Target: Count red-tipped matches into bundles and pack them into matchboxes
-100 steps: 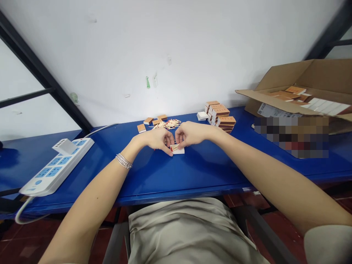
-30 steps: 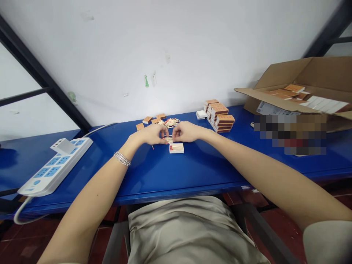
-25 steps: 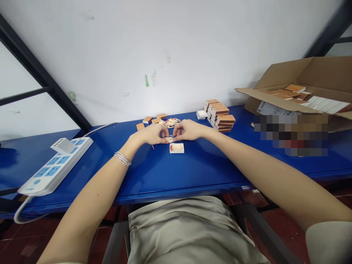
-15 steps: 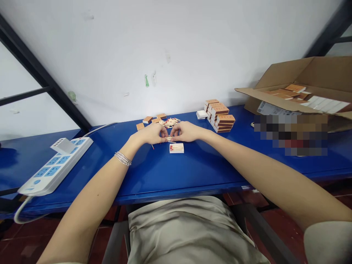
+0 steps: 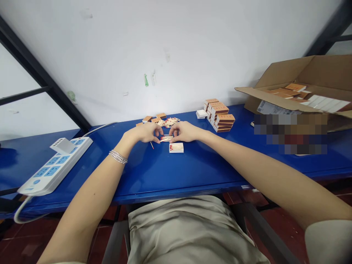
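Observation:
A small bunch of matches point(image 5: 166, 138), red heads to the left, lies on the blue table between my two hands. To its left, my left hand point(image 5: 148, 132) has its thumb and fingers apart and holds nothing. My right hand point(image 5: 184, 132) is at the bunch's right end, thumb and fingers also apart; whether its thumb touches the sticks I cannot tell. Just in front sits a white matchbox tray point(image 5: 176, 150) with several matches in it. One loose match point(image 5: 152, 145) lies by my left thumb. Behind my hands is a larger heap of matches point(image 5: 171, 122).
Several matchboxes point(image 5: 161, 115) lie behind my left hand. Stacked matchboxes point(image 5: 222, 120) and white trays point(image 5: 201, 114) stand at the back right. An open cardboard box point(image 5: 255, 106) with more matchboxes is far right. A power strip point(image 5: 59, 165) lies at left.
My left hand has moved left, away from my right hand, and its fingers have parted. The bunch of matches between the hands is now uncovered. My right hand has barely moved.

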